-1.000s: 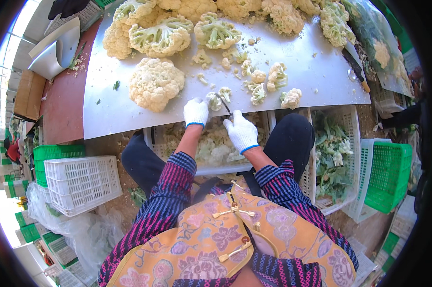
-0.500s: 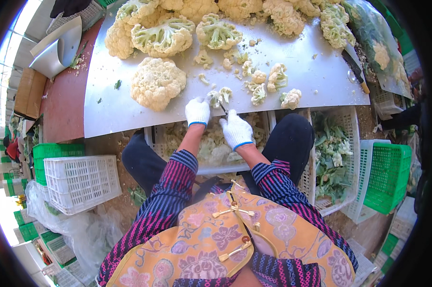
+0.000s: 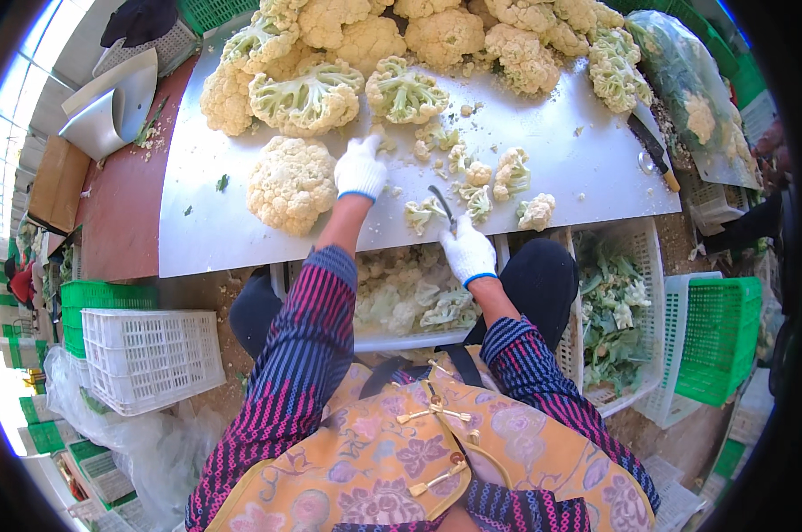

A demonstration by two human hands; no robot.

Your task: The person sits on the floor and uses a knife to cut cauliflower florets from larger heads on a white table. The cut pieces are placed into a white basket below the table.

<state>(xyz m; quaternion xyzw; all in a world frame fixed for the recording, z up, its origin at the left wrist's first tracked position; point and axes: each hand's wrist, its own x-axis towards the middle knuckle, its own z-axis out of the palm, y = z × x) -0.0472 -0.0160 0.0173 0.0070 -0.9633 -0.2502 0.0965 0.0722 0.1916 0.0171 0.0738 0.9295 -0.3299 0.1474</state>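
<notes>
My left hand (image 3: 360, 170), in a white knit glove, reaches over the metal-topped table (image 3: 215, 244), its fingertips closed at a small cauliflower floret (image 3: 381, 140) that they partly cover. A small knife (image 3: 441, 203) with a dark curved blade is gripped in my gloved right hand (image 3: 468, 253) by the table's near edge. Just left of the blade lies a cut floret (image 3: 422, 214). Several other florets (image 3: 511, 173) are scattered to the right. A whole cauliflower head (image 3: 292, 184) rests left of my left hand, and halved heads (image 3: 305, 97) show their pale stems behind it.
Cauliflower heads (image 3: 445, 37) are piled along the far side. A larger knife (image 3: 654, 152) lies at the right edge. Under the table, a crate (image 3: 392, 340) between my knees holds florets; another crate (image 3: 654, 301) holds leaves. White crates (image 3: 153, 359) stand at left.
My left hand has moved forward and left, off the piece being cut, to a small floret. My right hand has drawn slightly right and down with the knife. A cut floret now lies near the blade.
</notes>
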